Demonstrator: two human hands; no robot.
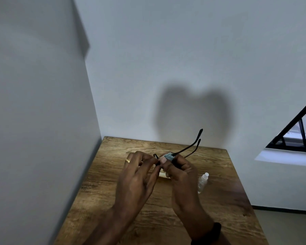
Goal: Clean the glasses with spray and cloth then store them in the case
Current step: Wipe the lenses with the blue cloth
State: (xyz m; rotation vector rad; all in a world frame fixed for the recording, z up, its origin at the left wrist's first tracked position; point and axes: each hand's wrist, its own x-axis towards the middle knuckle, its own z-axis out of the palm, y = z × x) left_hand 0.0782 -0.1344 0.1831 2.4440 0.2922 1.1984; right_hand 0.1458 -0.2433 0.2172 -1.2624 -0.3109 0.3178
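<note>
**Glasses held over the table, cloth pinched on the frame**

Both hands are raised above the middle of the wooden table (113, 200), close together and nearly touching at the fingertips. The left hand (136, 175), with a gold ring (128, 160) on one finger, has its fingers curled inward and pinches the near part of the glasses (187, 149). Just what it grips is hidden behind the fingers.

The right hand (180, 172) is closed around the frame and presses a small blue-grey cloth (169, 157) against it with thumb and fingers. The lenses are covered by the cloth and the hands, so they cannot be made out. The two black temple arms stick up and away toward the table's far right corner, side by side and clear of the surface. A dark band (214, 230) sits on the right wrist.

On the table below the hands lies a pale object (163, 175), mostly hidden; it may be the case, but I cannot tell. A small clear spray bottle (202, 182) lies on its side near the right edge, just beside the right hand and apart from it.

The table stands in a corner formed by white walls (166, 59). A window (300, 131) with dark bars shows at the right.
</note>
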